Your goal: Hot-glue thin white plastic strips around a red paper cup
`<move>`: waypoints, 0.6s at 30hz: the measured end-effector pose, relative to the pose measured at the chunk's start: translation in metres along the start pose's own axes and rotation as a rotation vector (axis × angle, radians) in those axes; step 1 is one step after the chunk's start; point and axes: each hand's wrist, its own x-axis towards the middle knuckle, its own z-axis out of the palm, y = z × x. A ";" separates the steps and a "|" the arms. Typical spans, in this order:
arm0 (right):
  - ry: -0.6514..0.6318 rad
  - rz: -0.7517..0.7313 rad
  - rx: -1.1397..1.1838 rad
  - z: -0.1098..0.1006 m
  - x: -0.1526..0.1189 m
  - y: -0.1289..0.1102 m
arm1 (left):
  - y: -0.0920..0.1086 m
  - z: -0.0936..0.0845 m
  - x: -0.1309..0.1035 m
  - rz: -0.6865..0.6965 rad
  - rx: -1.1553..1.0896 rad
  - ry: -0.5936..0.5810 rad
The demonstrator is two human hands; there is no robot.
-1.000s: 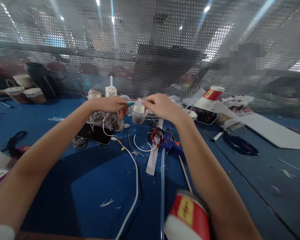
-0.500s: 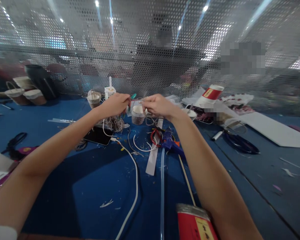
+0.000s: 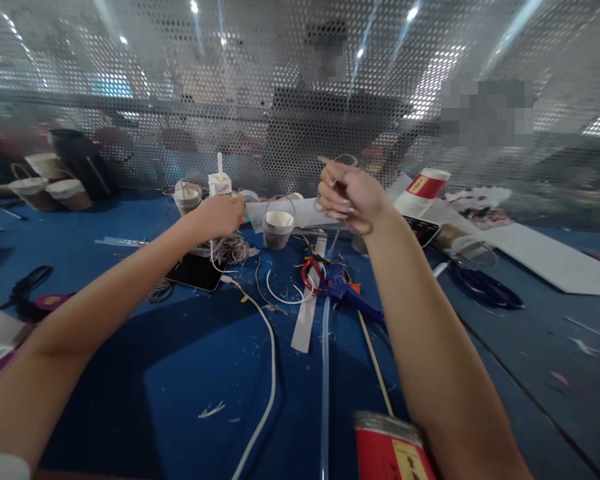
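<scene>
A small wrapped cup (image 3: 279, 235) with a thin hoop handle stands on the blue table, between my hands and touched by neither. My left hand (image 3: 224, 213) is closed near the twine heap (image 3: 231, 249); a bit of green shows at its fingertips, too small to make out. Raised at the right of the cup, my right hand (image 3: 349, 195) has its fingers curled, with a thin loop by its back; what they hold, if anything, is hidden. Another handled cup (image 3: 187, 198) is behind my left wrist.
A blue glue gun (image 3: 337, 287) and red-handled scissors (image 3: 311, 275) lie between my forearms. A phone (image 3: 195, 272) and white cable (image 3: 271, 360) are at centre left. A red can (image 3: 393, 450) stands near my right forearm. Perforated metal (image 3: 300, 127) rises behind.
My right hand has moved up and right, away from the small cup. My left hand has drawn back left and slightly down. The cup with its hoop now shows fully.
</scene>
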 end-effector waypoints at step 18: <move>-0.281 0.056 -0.492 0.024 0.006 0.007 | 0.172 0.123 -0.121 0.874 -0.476 0.113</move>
